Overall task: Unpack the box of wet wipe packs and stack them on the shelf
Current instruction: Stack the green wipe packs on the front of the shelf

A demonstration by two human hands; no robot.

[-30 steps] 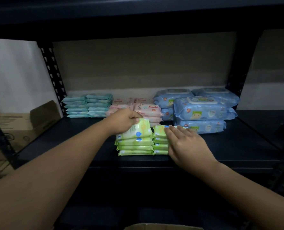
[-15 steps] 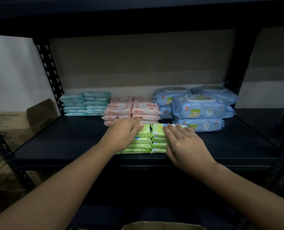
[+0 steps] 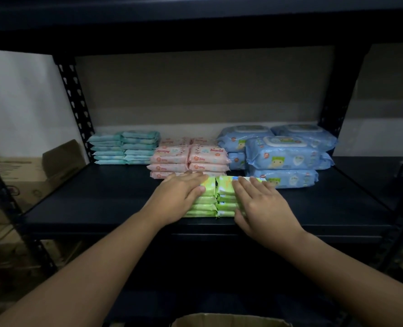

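Two side-by-side stacks of green wet wipe packs (image 3: pixel 213 199) stand near the front edge of the black shelf (image 3: pixel 89 204). My left hand (image 3: pixel 176 197) lies flat on the left stack with straight fingers, thumb against its front. My right hand (image 3: pixel 261 204) rests flat over the right stack, covering most of it. Behind them stand pink packs (image 3: pixel 188 159), teal packs (image 3: pixel 125 147) at the back left and large blue packs (image 3: pixel 283 154) at the back right. The cardboard box (image 3: pixel 228 320) shows only its top rim at the bottom edge.
Perforated black uprights (image 3: pixel 75 100) frame the shelf bay, and the shelf above (image 3: pixel 195 22) overhangs it. Another cardboard box (image 3: pixel 30 171) sits to the left outside the rack. Bare shelf surface lies left of the green stacks and at the far right.
My left hand has laid the tilted top green pack down flat on the left stack and now presses on it. My right hand stays on the right stack.
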